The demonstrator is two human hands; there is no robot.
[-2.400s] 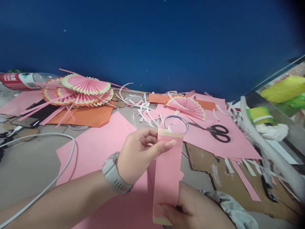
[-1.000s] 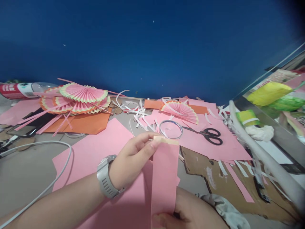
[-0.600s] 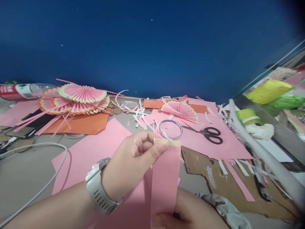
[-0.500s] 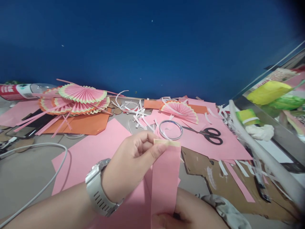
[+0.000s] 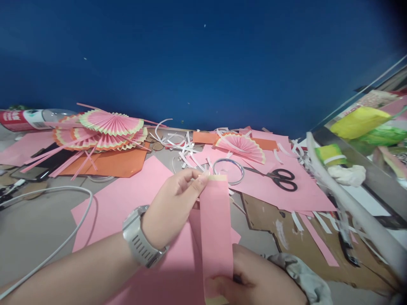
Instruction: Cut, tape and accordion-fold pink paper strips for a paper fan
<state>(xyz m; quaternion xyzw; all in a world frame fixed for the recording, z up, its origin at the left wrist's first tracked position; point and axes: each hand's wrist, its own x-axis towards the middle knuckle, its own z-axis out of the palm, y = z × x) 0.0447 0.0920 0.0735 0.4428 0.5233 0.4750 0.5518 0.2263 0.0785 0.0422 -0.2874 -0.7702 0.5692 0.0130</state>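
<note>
A long pink paper strip (image 5: 216, 228) with pale yellow ends stands upright between my hands. My left hand (image 5: 173, 203), with a grey watch on the wrist, pinches the strip's top left corner between thumb and fingers. My right hand (image 5: 254, 281) is closed on the strip's bottom end at the lower edge of the view. Under them lies a large pink sheet (image 5: 133, 199). Just behind the strip's top sits a clear tape ring (image 5: 228, 171).
Black scissors (image 5: 282, 178) lie on pink paper to the right. Folded pink paper fans (image 5: 108, 127) are piled at the left on an orange sheet (image 5: 111, 163); another fan (image 5: 241, 146) lies mid-back. White paper offcuts, a white cable (image 5: 73, 224), brown cardboard (image 5: 305, 237) and a bottle (image 5: 22, 118) surround them.
My left hand slid from the top middle of the strip to its top left corner. The strip has shifted a little to the left and stands straighter.
</note>
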